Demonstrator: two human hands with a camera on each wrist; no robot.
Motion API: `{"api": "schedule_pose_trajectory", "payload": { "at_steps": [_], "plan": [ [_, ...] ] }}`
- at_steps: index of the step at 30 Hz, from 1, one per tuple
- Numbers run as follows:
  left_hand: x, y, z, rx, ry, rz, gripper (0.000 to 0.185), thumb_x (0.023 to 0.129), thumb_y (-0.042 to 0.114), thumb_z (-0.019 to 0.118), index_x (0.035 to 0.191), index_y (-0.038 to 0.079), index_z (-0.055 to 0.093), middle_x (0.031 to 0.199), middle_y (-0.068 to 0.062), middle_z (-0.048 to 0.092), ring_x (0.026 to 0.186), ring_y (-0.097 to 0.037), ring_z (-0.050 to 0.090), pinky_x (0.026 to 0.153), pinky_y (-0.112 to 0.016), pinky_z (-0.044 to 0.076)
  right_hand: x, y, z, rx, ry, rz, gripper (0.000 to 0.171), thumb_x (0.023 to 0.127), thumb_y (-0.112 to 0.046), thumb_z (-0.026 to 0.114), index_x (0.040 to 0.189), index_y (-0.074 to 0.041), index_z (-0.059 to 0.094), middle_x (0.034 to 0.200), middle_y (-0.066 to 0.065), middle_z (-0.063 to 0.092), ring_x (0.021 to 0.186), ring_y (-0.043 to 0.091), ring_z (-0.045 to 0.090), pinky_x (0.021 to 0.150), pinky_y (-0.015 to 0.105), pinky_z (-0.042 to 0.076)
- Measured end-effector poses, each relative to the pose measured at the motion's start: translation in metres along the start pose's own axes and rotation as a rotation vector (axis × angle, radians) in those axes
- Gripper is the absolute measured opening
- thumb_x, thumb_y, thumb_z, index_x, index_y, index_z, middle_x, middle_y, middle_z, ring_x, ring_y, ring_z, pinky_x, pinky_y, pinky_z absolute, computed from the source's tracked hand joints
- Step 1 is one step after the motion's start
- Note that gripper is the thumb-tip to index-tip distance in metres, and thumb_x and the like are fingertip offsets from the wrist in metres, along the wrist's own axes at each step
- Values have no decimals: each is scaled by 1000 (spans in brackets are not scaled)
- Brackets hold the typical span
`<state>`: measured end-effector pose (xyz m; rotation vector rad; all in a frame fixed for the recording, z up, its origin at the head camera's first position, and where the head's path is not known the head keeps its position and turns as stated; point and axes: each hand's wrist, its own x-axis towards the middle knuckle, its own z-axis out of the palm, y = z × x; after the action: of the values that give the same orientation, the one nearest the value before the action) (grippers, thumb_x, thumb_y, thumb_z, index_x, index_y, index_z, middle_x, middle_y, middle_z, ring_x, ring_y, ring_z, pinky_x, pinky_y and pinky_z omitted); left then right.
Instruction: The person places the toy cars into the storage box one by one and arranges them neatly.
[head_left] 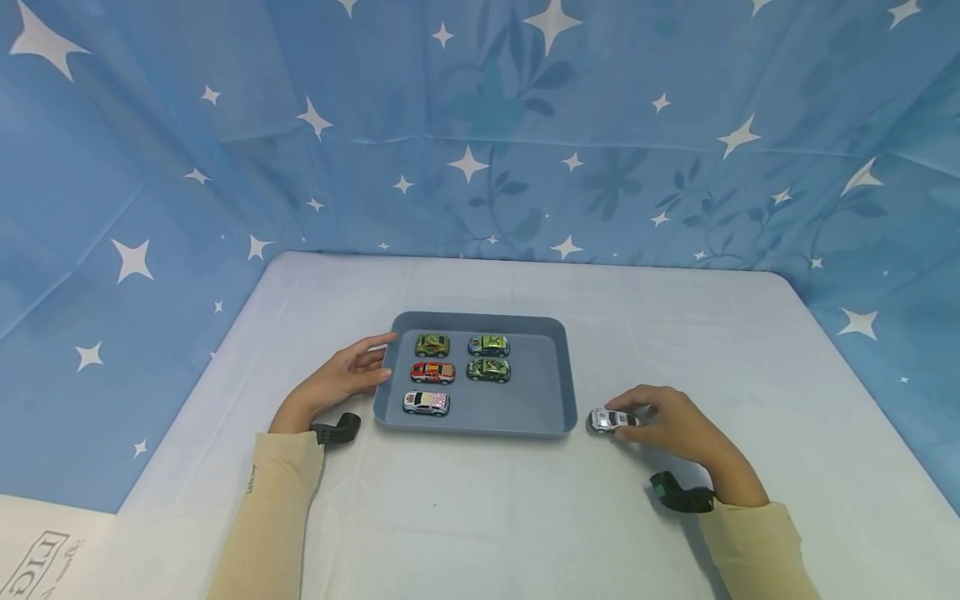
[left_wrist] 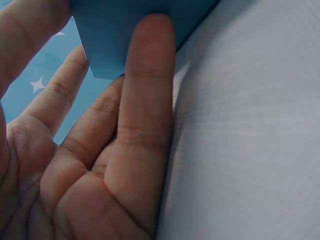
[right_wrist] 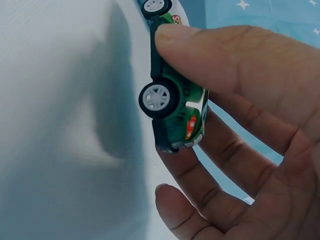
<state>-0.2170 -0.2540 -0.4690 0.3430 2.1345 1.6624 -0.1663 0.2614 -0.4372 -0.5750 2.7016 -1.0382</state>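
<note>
Pinching the toy car [right_wrist: 172,95] in my right hand [head_left: 671,425], left hand [head_left: 341,379] flat against the tray [head_left: 558,367], I judged a level lift best.

In the right wrist view the toy car [right_wrist: 172,95] is cut at the top edge, and the thumb covers part of its side. In the left wrist view the tray [left_wrist: 125,30] shows only one corner, its inside hidden. From the head view, the prints on the cars are too small to read.
</note>
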Motion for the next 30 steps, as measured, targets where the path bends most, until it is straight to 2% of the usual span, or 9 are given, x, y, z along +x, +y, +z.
{"api": "schedule_pose_trajectory", "payload": {
  "at_steps": [7, 19, 30],
  "plan": [
    [0, 1, 0, 3, 3, -5, 74, 109, 11, 64, 171, 2, 26, 167, -34, 37, 151, -50, 43, 116, -53, 47, -2, -4, -5, -4, 11, -52, 29, 86, -9, 92, 114, -7, 82, 111, 2, 79, 98, 6, 67, 85, 34, 57],
    [0, 1, 0, 9, 7, -10, 74, 109, 11, 64, 171, 2, 26, 167, -34, 37, 152, -49, 43, 116, -52, 47, -1, -20, -12, -19, 35, -162, 33, 86, -6, 92, 117, -7, 81, 110, -1, 78, 96, 4, 68, 89, 36, 56],
    [0, 1, 1, 6, 6, -17, 74, 109, 12, 65, 171, 2, 25, 168, -34, 35, 153, -49, 40, 118, -54, 45, 5, -28, -9, 3, 54, -206, 32, 86, -4, 91, 117, -7, 81, 108, -2, 78, 95, 4, 66, 87, 34, 55]
  ]
}}
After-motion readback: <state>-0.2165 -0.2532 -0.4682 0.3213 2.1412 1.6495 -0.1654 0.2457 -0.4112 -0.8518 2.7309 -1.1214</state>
